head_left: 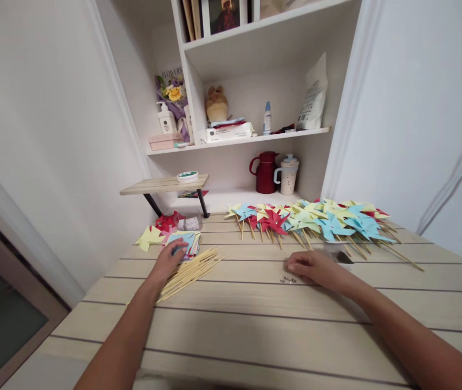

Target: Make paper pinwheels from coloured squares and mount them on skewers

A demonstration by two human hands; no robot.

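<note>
Pale tabletop (255,325) below white shelves (255,138): near its far left corner the left hand (169,261) curls over the paper squares (190,241) beside the skewers (190,273), grip unclear, best pinching only the top sheet, while the right hand (312,266) rests loose, empty, by the pins (288,280).

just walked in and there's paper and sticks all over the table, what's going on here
A person is at a wooden table. Their left hand rests on a stack of coloured paper, next to a bundle of wooden sticks. Their right hand lies palm down beside a few small pins. A row of paper pinwheels on sticks lies along the far side.
</note>
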